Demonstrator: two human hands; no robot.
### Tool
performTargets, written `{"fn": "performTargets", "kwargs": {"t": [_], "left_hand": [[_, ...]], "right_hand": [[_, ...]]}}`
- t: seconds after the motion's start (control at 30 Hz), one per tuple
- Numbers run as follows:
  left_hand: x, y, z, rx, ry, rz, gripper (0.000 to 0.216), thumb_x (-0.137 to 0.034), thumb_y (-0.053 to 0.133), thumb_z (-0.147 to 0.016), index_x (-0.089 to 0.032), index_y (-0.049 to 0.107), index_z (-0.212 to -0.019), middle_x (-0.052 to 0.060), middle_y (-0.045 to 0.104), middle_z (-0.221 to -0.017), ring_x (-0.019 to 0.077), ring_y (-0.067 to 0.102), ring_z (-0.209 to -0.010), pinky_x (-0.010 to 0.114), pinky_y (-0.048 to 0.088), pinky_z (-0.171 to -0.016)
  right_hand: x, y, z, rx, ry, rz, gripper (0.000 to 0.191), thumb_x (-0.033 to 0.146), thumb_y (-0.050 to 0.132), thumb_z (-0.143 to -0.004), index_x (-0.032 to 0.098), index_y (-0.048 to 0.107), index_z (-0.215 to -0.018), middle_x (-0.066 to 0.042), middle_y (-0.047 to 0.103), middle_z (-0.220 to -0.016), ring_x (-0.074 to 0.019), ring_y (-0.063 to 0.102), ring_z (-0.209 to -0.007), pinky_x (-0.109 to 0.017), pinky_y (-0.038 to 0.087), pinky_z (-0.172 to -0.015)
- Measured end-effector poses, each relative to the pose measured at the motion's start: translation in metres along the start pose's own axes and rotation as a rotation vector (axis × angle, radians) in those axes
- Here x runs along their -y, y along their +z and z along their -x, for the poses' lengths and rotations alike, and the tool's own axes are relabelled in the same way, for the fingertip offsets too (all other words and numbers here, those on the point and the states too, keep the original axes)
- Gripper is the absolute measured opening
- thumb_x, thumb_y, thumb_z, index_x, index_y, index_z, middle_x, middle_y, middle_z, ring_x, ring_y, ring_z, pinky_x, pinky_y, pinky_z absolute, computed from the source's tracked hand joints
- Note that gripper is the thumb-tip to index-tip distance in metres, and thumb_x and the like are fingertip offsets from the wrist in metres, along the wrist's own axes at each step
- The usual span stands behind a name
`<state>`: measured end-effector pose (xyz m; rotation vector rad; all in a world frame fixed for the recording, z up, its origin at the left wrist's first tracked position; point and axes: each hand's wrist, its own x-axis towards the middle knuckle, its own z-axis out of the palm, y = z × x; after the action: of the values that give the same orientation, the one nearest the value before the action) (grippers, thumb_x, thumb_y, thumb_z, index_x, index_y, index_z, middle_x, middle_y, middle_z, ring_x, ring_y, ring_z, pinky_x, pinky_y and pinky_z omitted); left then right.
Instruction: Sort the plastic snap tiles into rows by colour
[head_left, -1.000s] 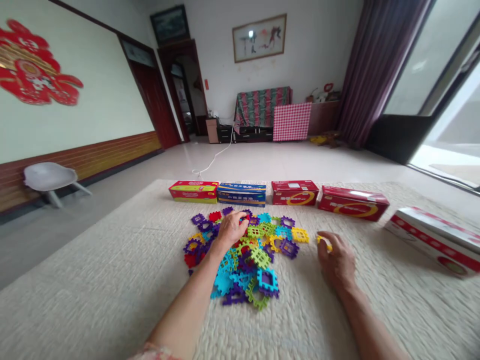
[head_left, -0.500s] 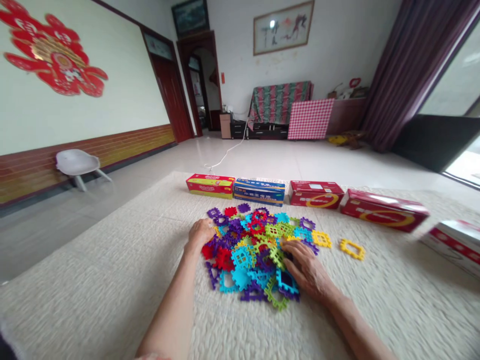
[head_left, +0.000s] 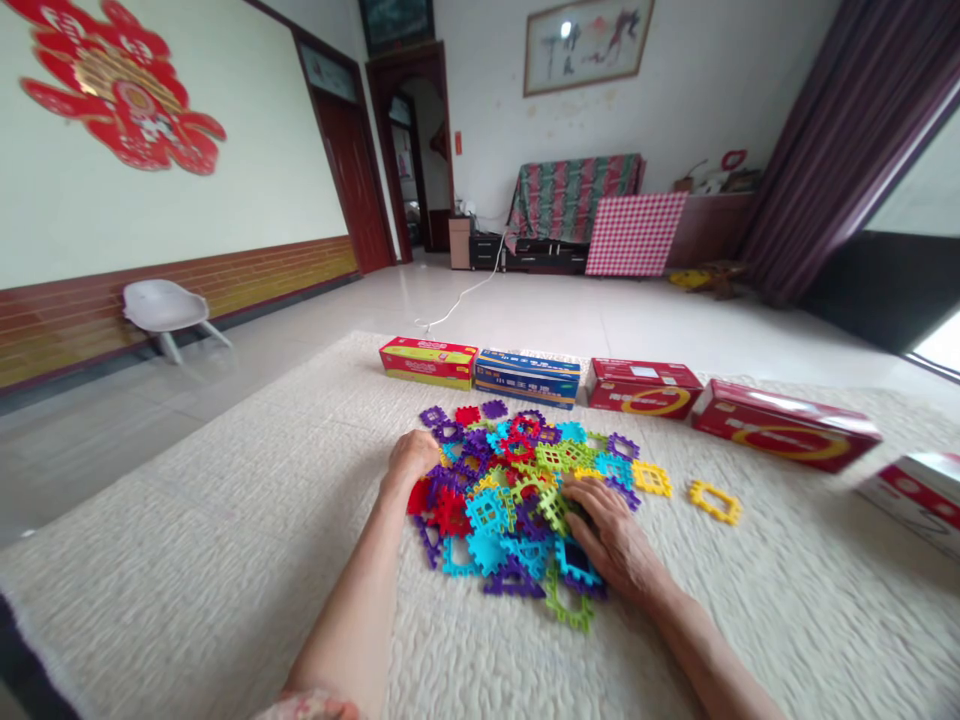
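A heap of colourful plastic interlocking tiles lies on a cream textured mat. My left hand rests at the heap's left edge beside red and purple tiles, its fingers curled under; what they hold is hidden. My right hand lies on the heap's right side, fingers stretched out over green and purple tiles. A single yellow tile lies apart to the right, and another yellow tile sits at the heap's edge.
A row of flat boxes stands along the mat's far edge: a red-yellow box, a blue box, and red boxes. A white chair stands by the left wall. A cable crosses the floor.
My right hand left a yellow tile on the mat at the right and moved left onto the heap. My left hand drew back from the heap's far side to its left edge.
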<state>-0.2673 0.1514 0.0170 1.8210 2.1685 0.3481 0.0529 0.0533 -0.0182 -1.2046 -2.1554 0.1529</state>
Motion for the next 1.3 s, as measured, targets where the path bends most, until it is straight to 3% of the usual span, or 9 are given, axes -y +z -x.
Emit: {"fn": "performTargets", "kwargs": {"t": [0.1,0.23,0.47,0.67,0.8,0.97,1.2,1.3], "left_hand": [[0.000,-0.011,0.002,-0.081,0.005,0.055,0.014,-0.024,0.061,-0.069,-0.021,0.072,-0.077,0.005,0.073,-0.078,0.0189,0.066,-0.075,0.024,0.044,-0.065],[-0.008,-0.020,0.004,-0.211,0.155,0.184,0.019,-0.024,0.054,-0.074,-0.019,0.069,-0.086,0.003,0.071,-0.077,0.0151,0.063,-0.070,0.023,0.044,-0.065],[-0.040,0.003,0.014,0.131,0.495,0.324,0.034,-0.019,0.052,-0.071,-0.014,0.071,-0.099,0.001,0.070,-0.072,0.0124,0.060,-0.062,0.021,0.044,-0.059],[-0.051,0.006,0.027,0.253,0.672,0.161,0.040,-0.013,0.052,-0.068,-0.020,0.070,-0.103,0.004,0.071,-0.101,0.0177,0.063,-0.092,0.025,0.046,-0.084],[-0.057,0.006,0.034,0.251,0.695,-0.018,0.044,-0.009,0.052,-0.066,-0.021,0.068,-0.106,0.005,0.067,-0.107,0.0197,0.059,-0.101,0.028,0.043,-0.093],[-0.063,0.013,0.044,0.180,0.687,-0.171,0.038,-0.006,0.045,-0.071,-0.020,0.067,-0.099,0.005,0.063,-0.099,0.0170,0.055,-0.098,0.028,0.042,-0.094],[-0.061,0.018,0.043,0.135,0.676,-0.187,0.026,-0.007,0.045,-0.071,-0.019,0.066,-0.082,0.005,0.061,-0.089,0.0178,0.055,-0.087,0.029,0.044,-0.084],[-0.061,0.008,0.040,0.018,0.672,-0.116,0.022,-0.008,0.047,-0.072,-0.019,0.064,-0.082,0.005,0.062,-0.085,0.0166,0.056,-0.084,0.027,0.044,-0.081]], "right_hand": [[-0.002,0.001,0.000,-0.011,-0.001,0.001,0.026,0.029,0.046,-0.090,0.022,0.060,-0.112,-0.010,0.060,-0.123,-0.0258,0.052,-0.117,-0.047,0.041,-0.099],[-0.005,0.002,0.001,-0.007,0.006,0.010,0.024,0.029,0.046,-0.091,0.022,0.060,-0.109,-0.009,0.060,-0.122,-0.0253,0.051,-0.118,-0.046,0.040,-0.100],[-0.003,0.001,0.000,-0.028,0.004,0.001,0.025,0.028,0.047,-0.091,0.020,0.058,-0.111,-0.011,0.061,-0.119,-0.0255,0.053,-0.115,-0.046,0.042,-0.098],[0.000,-0.001,-0.001,-0.059,0.020,-0.010,0.023,0.027,0.046,-0.090,0.020,0.059,-0.109,-0.011,0.063,-0.115,-0.0247,0.056,-0.111,-0.043,0.044,-0.095],[0.000,-0.001,-0.001,-0.042,0.025,-0.007,0.022,0.027,0.046,-0.090,0.021,0.060,-0.107,-0.010,0.063,-0.113,-0.0246,0.056,-0.109,-0.043,0.044,-0.095],[0.001,-0.002,0.000,-0.034,0.032,-0.016,0.021,0.027,0.045,-0.091,0.021,0.060,-0.105,-0.010,0.063,-0.113,-0.0245,0.054,-0.111,-0.043,0.042,-0.096],[-0.001,-0.001,-0.001,-0.048,0.024,-0.030,0.021,0.027,0.046,-0.091,0.020,0.059,-0.106,-0.009,0.064,-0.110,-0.0230,0.056,-0.107,-0.041,0.044,-0.094],[0.000,-0.002,-0.001,-0.078,0.034,-0.055,0.022,0.027,0.046,-0.092,0.021,0.058,-0.108,-0.009,0.063,-0.111,-0.0221,0.058,-0.105,-0.040,0.045,-0.094]]}}
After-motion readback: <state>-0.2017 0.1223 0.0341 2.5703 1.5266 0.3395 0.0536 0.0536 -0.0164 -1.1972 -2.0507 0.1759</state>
